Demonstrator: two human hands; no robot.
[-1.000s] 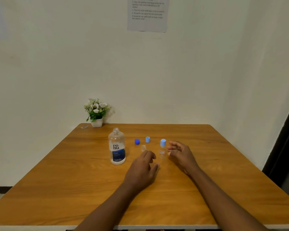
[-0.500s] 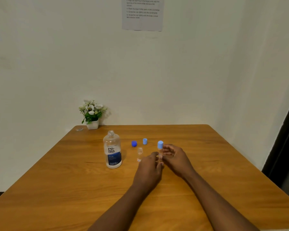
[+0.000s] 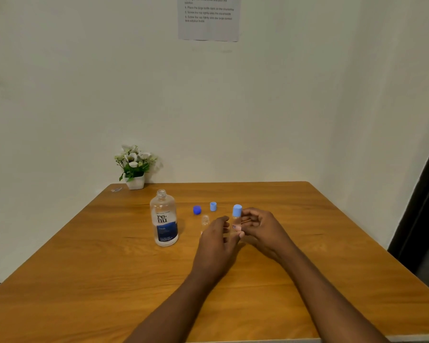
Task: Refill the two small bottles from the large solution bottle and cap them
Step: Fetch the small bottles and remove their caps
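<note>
The large clear solution bottle [image 3: 164,220] with a blue label stands uncapped on the wooden table [image 3: 109,268]. Its dark blue cap [image 3: 197,209] lies to the right, beside a light blue small cap [image 3: 213,206]. An uncapped small clear bottle [image 3: 205,222] stands just left of my left hand [image 3: 217,243]. A second small bottle [image 3: 236,220], wearing a light blue cap, stands upright between my two hands. My left hand's fingertips touch its lower part. My right hand [image 3: 260,229] curls around it from the right.
A small white pot of white flowers [image 3: 134,167] stands at the table's far left corner, with a scrap of clear wrapper [image 3: 116,189] beside it. A printed sheet [image 3: 208,18] hangs on the wall. A dark doorway edge [image 3: 421,219] is at the right.
Both hands have closed in on the capped small bottle; a second ago they rested apart on either side of it.
</note>
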